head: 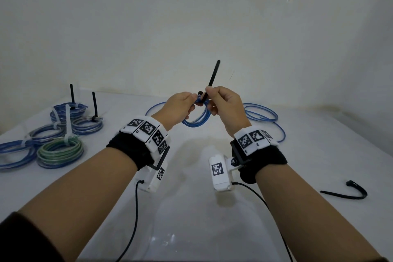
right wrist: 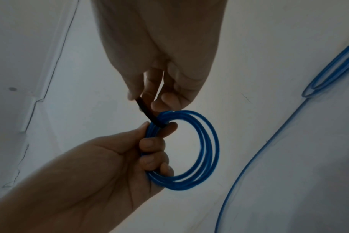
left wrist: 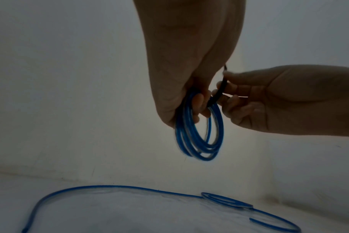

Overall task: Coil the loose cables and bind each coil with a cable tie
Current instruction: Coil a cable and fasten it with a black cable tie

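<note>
A small blue cable coil (head: 196, 120) (left wrist: 199, 141) (right wrist: 201, 151) hangs upright above the table. My left hand (head: 180, 105) (right wrist: 130, 154) grips its top left side with curled fingers. A black cable tie (head: 212, 76) (left wrist: 219, 89) (right wrist: 147, 113) is wrapped round the coil's top, its tail pointing up and to the right. My right hand (head: 221, 102) (left wrist: 269, 100) pinches that tail just above the coil between thumb and fingers. The tie's head (head: 200, 92) shows as a small black block between the two hands.
Several bound coils (head: 61, 151) (head: 87, 126) lie at the left, blue, grey and green, with black and white ties sticking up. A loose blue cable (head: 263, 115) (left wrist: 130, 189) (right wrist: 259, 149) lies behind the hands. A spare black tie (head: 348, 193) lies at the right on the white table (head: 191, 208).
</note>
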Demonstrator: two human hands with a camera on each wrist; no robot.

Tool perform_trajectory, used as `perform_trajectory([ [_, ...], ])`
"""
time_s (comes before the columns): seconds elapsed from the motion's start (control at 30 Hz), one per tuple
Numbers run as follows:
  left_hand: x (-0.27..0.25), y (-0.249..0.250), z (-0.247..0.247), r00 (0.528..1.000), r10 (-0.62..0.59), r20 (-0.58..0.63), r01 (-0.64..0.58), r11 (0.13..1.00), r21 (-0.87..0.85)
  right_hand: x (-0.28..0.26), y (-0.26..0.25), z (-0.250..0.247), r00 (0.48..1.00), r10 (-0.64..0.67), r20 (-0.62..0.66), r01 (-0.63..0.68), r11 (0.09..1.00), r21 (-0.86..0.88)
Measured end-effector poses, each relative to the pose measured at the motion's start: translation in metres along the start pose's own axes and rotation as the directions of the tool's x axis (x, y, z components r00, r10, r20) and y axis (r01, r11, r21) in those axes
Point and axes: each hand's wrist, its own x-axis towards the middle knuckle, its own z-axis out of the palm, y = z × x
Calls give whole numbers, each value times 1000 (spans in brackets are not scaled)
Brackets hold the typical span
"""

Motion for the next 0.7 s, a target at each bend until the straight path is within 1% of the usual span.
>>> perform_trajectory([
  [0.17,3,-3,3,997,73,-40,-71,997,32,-1,-5,0,997,49,-55,-38,980,198],
  [0.3,2,0,6,987,128,-100,-127,992,17,-1,-7,1,988,129,-81,-104,961,255],
  [0.37,3,2,8,979,149,-140,-151,989,-2,-1,-6,2,986,143,-86,-114,953,279],
  [0.5,5,2,7,969,130,-208,-143,989,-45,-3,-7,1,988,141,-68,-116,950,289],
  [0.7,8,2,13,963,102,-251,-131,986,-103,-5,-6,6,979,187,-85,-155,944,293],
])
